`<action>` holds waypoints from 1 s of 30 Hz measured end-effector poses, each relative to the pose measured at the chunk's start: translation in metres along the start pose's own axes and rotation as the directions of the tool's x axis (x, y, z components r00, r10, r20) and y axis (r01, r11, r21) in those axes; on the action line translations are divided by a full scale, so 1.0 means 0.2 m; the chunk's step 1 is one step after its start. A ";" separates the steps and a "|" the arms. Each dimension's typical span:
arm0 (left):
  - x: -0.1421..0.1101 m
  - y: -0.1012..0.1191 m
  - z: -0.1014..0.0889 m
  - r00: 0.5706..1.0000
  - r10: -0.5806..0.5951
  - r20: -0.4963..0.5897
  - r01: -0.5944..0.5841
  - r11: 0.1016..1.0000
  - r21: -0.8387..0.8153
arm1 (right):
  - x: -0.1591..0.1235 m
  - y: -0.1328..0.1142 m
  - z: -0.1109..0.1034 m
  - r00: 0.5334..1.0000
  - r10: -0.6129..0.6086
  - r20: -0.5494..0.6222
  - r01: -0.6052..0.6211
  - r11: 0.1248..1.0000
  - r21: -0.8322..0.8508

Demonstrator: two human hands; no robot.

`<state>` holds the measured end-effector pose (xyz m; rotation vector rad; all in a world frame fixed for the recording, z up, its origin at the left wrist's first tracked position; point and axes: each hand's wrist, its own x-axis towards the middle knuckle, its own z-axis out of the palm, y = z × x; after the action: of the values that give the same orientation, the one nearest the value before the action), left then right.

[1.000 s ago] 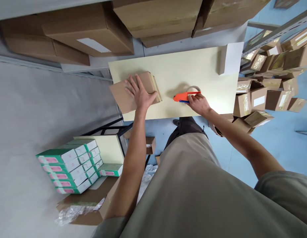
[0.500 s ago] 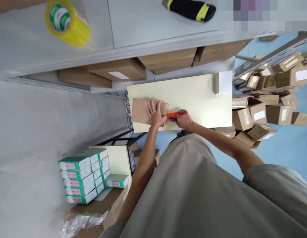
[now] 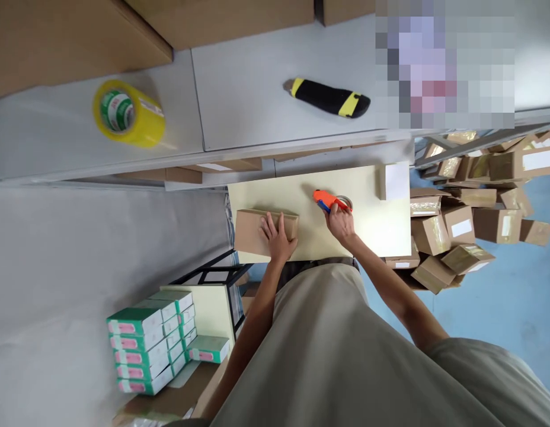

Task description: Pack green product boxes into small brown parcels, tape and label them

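Observation:
A small brown cardboard box lies on the pale tabletop. Across its right half rests my left hand, fingers spread over the top and not wrapped round it. My right hand is closed around the handle of an orange-red tape dispenser with blue parts and a roll at its right end. The dispenser is a little to the right of the box, apart from it. My fingers partly hide its handle.
A white box stands at the table's right end. The shelf above holds a yellow tape roll and a black-and-yellow utility knife. Green-and-white boxes are stacked lower left. Cardboard boxes pile up on the blue floor at right.
My right hand has moved the tape dispenser right, away from the box's end. The box's right end now looks flat and closed. The view has tilted up, showing more of the shelf.

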<state>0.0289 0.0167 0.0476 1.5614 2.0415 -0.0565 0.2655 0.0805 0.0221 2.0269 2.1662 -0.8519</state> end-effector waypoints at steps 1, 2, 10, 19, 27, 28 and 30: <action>0.00 0.00 -0.01 1.000 -0.005 0.009 0.005 1.000 -0.016 | -0.03 -0.02 -0.01 0.999 -0.025 -0.022 0.025 1.000 0.014; 0.00 0.01 -0.02 1.000 -0.014 0.019 0.015 0.999 -0.044 | -0.06 -0.06 -0.03 0.998 -0.049 -0.049 0.050 0.998 0.026; 0.07 0.19 -0.51 0.887 0.281 -0.366 -0.452 0.690 -0.565 | -0.18 -0.55 -0.46 0.906 -0.207 -0.369 0.232 0.972 0.025; 0.29 0.19 -1.19 0.715 0.245 -0.655 -0.695 0.352 -0.627 | 0.38 -1.17 -1.11 0.754 -0.354 -0.554 0.231 0.932 -0.281; 0.32 -0.34 -0.94 0.854 0.250 -0.455 -0.520 0.410 -0.749 | 0.39 -1.18 -0.98 0.700 -0.200 -0.685 0.103 0.978 -0.180; 0.32 -0.46 -0.85 0.891 0.235 -0.388 -0.454 0.468 -0.758 | 0.31 -1.14 -0.88 0.646 -0.138 -0.751 0.107 0.990 -0.090; 0.31 -0.69 -0.67 0.971 0.107 -0.214 -0.232 0.628 -0.743 | 0.11 -1.05 -0.62 0.632 0.050 -0.774 0.118 0.980 0.160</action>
<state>-0.1602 0.0754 0.0907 1.1874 1.6368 0.9220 0.1061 0.1558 0.1913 2.8585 2.5709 -0.1459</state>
